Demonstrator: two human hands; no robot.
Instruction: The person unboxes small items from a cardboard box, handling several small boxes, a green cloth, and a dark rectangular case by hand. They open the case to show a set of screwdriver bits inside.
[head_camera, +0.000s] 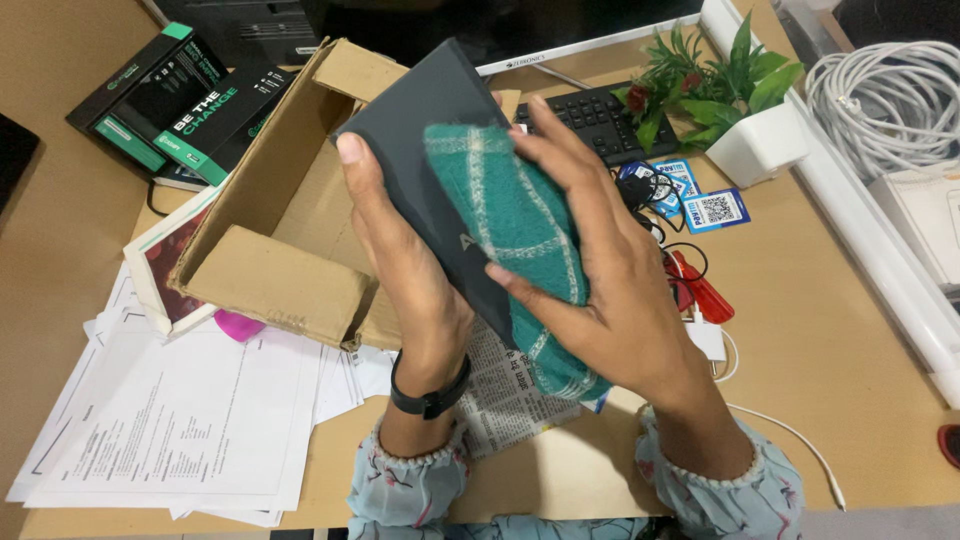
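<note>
The fingers of the right hand (610, 270) lie spread and flat over a green checked cloth (515, 235), pressing it against the face of a dark grey flat box (420, 130). The fingers of the left hand (405, 260) are wrapped round the box's left edge from behind, thumb tip up near the top corner, clamped on the box and holding it tilted in the air above the desk (820, 330). The cloth covers the lower right part of the box and hangs down past its bottom edge, over the right palm. A black band (430, 395) sits on the left wrist, and both forearms wear pale floral sleeves (720, 495).

Just behind the box stands an open cardboard carton (280, 230), its flaps turned out. Under the hands lies a sheet of newspaper (510, 390), and to the left a loose spread of printed papers (180, 420). A pink object (238, 325) peeps out beneath the carton. At upper left lie black and green packets (175, 100). Behind the right hand are a black keyboard (595, 120), a small plant in a white pot (745, 120), some blue and white cards (715, 208), a red tool (700, 290) and tangled cables. A coil of white cable (880, 95) rests at far right.
</note>
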